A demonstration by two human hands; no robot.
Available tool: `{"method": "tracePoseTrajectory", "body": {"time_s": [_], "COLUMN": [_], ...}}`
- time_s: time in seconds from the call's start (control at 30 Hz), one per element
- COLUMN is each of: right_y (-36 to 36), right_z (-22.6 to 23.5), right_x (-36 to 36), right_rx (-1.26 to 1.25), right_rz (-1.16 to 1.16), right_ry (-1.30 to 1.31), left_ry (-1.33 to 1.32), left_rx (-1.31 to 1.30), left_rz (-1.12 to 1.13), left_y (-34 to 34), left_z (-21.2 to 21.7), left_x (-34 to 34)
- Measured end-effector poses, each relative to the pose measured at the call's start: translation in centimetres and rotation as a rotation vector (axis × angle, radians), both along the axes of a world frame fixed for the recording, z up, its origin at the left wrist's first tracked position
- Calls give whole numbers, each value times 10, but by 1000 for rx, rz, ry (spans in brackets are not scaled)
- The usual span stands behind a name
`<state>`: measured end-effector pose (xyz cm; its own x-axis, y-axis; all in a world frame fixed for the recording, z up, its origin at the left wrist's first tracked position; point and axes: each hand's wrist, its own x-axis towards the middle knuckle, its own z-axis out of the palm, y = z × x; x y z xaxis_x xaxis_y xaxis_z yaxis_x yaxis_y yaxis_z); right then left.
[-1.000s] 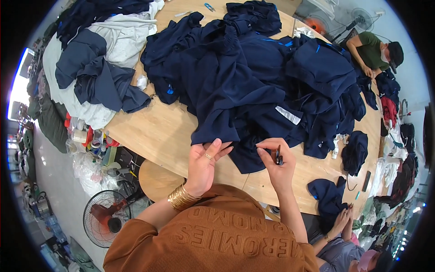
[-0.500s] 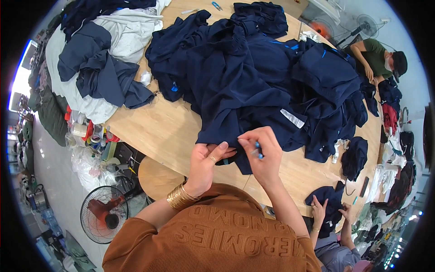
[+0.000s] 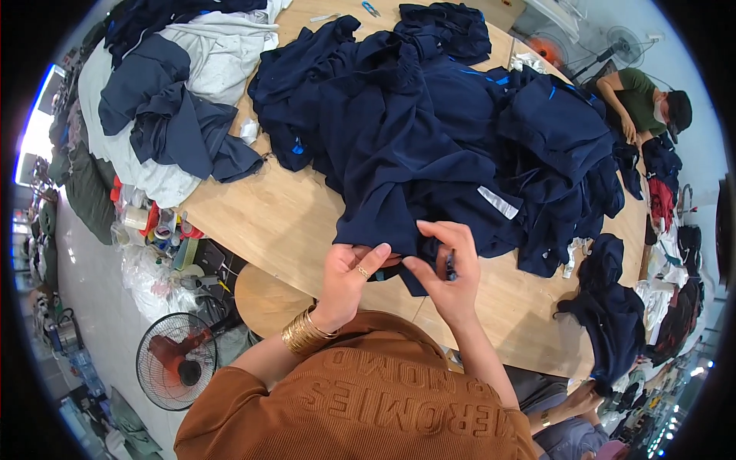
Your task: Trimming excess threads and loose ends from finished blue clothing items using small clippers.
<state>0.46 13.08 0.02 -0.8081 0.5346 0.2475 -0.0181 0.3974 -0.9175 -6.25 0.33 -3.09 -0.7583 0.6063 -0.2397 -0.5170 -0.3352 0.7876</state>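
Observation:
A large navy garment (image 3: 399, 146) lies heaped over the table, its near edge hanging toward me. My left hand (image 3: 343, 282) is closed on that edge, thumb on top and fingers tucked under the cloth. Close beside it, my right hand (image 3: 458, 285) has its thumb tip near the same edge and its index finger raised apart from the thumb. A small blue-and-dark tool (image 3: 451, 265) sits in the right palm, held by the curled fingers; its kind is mostly hidden. A white label strip (image 3: 498, 202) shows on the garment beyond my right hand.
Grey and white cloth (image 3: 180, 115) is piled at the left of the wooden table (image 3: 264, 222). Blue thread snips (image 3: 370, 9) lie at the far edge. A standing fan (image 3: 178, 360) is at lower left. One co-worker handles navy cloth (image 3: 613, 307) at lower right; another works at far right.
My right thumb and index finger have parted from their pinch at the cloth edge, and the hand has turned slightly. The co-worker at lower right has lifted and shifted the navy cloth.

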Motion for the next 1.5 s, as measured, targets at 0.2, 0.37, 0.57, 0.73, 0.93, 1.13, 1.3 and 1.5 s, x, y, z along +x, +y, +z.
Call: {"method": "tracePoseTrajectory", "body": {"time_s": [0.2,0.37,0.57,0.73,0.93,1.13,1.3,1.5], "right_y": [11,21,26,16,6,9,5,13], "right_z": [-25,-11,-13,-20,-21,-26,-24,-38], "right_x": [7,4,12,22,27,36,41,54], "right_rx": [-149,-262,-151,-100,26,13,-60,-41], "right_rz": [34,35,-19,-110,-85,-157,-143,-228], "right_ry": [-114,-226,-86,-29,50,74,40,40], "left_ry": [156,1010,293,-358,-741,-1097,-1033,-471], "left_rx": [-60,-468,-221,26,468,566,538,213], "left_rz": [-244,166,-100,-906,-452,-594,-296,-191], "left_y": [0,3,6,-7,0,-4,17,10], "left_z": [2,-5,-15,-19,-63,-58,-51,-18], "left_x": [-21,-33,-36,-17,4,10,15,0]}}
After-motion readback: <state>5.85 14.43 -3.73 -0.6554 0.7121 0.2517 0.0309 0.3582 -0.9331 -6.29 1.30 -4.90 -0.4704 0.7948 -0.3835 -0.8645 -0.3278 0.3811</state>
